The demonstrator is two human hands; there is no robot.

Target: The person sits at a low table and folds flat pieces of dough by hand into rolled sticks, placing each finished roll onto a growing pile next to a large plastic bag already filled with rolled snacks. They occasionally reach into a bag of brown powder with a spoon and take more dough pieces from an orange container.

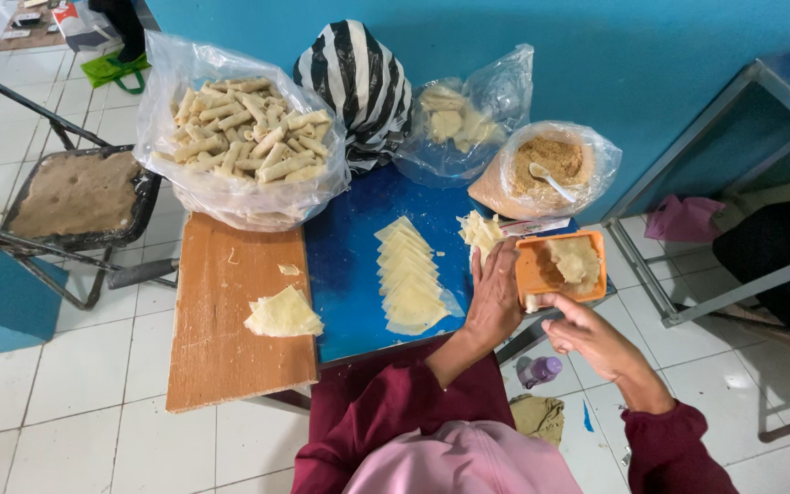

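Orange square container (541,271) with a lump of pale paste sits at the right edge of the blue table (345,274), half over the edge. My left hand (496,297) lies flat against its left wall, fingers (491,261) straight and together, gripping nothing. My right hand (587,334) is at its near rim from below, fingers curled in narrow; can't tell if they pinch anything. Small stack of wrapper pieces (479,230) just beyond the left hand. Row of overlapping pale wrappers (409,274) mid-table. Bag of brown crumbs (546,169) with a white spoon behind the container. Folded wrapper (282,315) on the wooden board (230,348), left. Bag of rolled sticks (241,137) at the far left.
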